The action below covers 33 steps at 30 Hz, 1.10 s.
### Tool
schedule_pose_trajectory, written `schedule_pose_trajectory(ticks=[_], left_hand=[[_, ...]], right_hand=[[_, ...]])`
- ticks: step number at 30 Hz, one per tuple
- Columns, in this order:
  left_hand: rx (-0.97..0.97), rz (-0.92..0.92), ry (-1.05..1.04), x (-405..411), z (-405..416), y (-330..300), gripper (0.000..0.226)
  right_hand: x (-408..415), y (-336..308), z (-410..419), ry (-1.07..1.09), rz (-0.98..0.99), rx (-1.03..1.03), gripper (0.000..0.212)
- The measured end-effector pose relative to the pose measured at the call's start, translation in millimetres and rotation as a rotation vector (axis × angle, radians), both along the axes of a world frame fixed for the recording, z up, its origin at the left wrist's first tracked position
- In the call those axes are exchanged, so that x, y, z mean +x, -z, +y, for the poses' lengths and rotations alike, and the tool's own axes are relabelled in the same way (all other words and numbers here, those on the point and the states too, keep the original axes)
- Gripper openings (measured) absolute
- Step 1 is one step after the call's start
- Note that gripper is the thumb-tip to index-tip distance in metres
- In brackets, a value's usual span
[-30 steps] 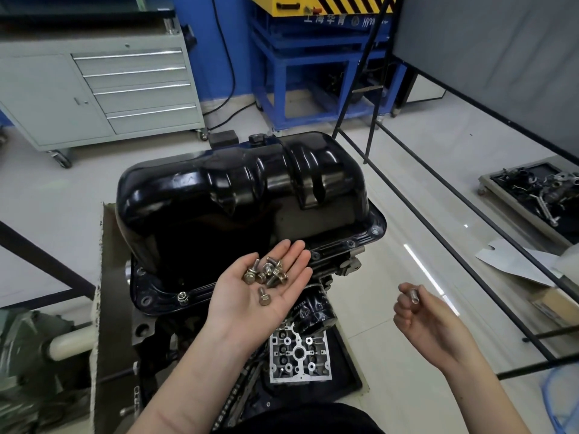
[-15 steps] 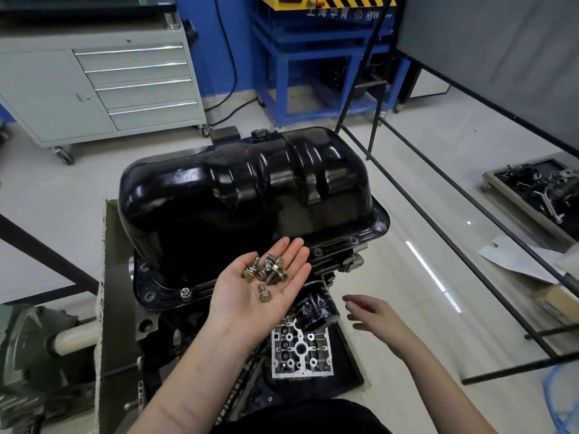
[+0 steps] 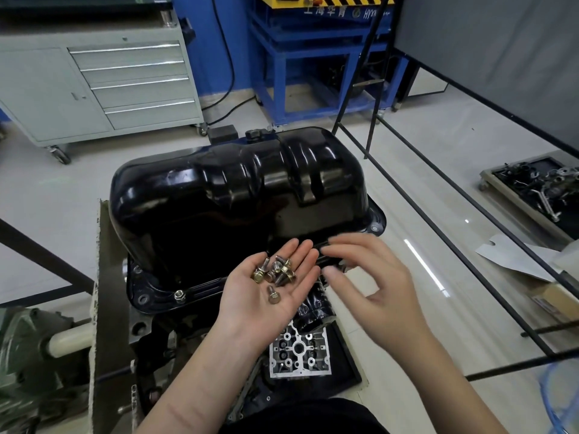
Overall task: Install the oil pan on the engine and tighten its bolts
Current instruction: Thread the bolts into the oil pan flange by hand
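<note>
Head view: left hand (image 3: 269, 292) palm up, fingers straight and lying side by side, carrying a small pile of bolts (image 3: 275, 272) at the finger bases, one loose bolt (image 3: 273, 296) lower on the palm. Right hand (image 3: 372, 286) just beside the left fingertips, fingers loosely curved and slightly spread, thumb apart from them, holding nothing; its fingertips are motion-blurred.

Black oil pan (image 3: 238, 198) sits on the engine (image 3: 150, 333), directly beyond both sets of fingertips. One bolt (image 3: 179, 295) is seated in the pan's near flange, left of the left hand. Below the right fingers: black oil filter (image 3: 316, 308) and a silver cast part (image 3: 299, 352).

Room: glossy pale tile floor (image 3: 438, 189), grey drawer cabinet (image 3: 103, 86) on casters far left, blue steel frame (image 3: 313, 67) behind the pan, black rail (image 3: 454, 245) right of the right hand, parts tray (image 3: 532, 186) far right.
</note>
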<state>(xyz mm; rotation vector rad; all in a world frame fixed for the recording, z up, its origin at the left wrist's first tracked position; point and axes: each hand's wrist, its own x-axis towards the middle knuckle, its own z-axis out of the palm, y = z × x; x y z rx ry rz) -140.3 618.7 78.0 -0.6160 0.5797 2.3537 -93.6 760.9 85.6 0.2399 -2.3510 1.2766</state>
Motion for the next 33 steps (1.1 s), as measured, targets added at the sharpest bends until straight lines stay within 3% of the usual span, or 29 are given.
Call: schedule_pose_trajectory(ticks=[3,8,14,19,22,26,33], left_hand=[[0.015,-0.016,0.018,1.4,1.4,-0.2,0.048],[0.039,-0.004,0.034,3.4,-0.8,-4.5,0.046],[0.096,-0.053,-0.041,3.6,-0.1,-2.6,0.051],[0.055,-0.038,-0.1,-0.2,-4.8,2.2,0.054],[0.038,-0.03,-0.108,-0.3,-11.1,4.2,0.054],[0.01,-0.038,-0.112,-3.8,-16.2,2.2,0.054],[-0.005,-0.055,-0.171,-9.0,-27.1,0.0,0.053]], right_hand=[[-5.2,-0.1,-18.6,-0.052,0.02,0.143,0.028],[-11.5,9.0,-33.8,0.019,0.09,0.431,0.024],[-10.9,11.8,-36.7,0.017,0.191,0.418,0.018],[-19.9,1.7,-8.8,0.102,0.027,-0.037,0.021],[-33.9,10.3,14.6,0.237,-0.08,-0.167,0.024],[-47.6,35.6,20.1,0.256,-0.238,-0.042,0.015],[-51.3,44.6,10.2,0.201,-0.13,0.255,0.014]])
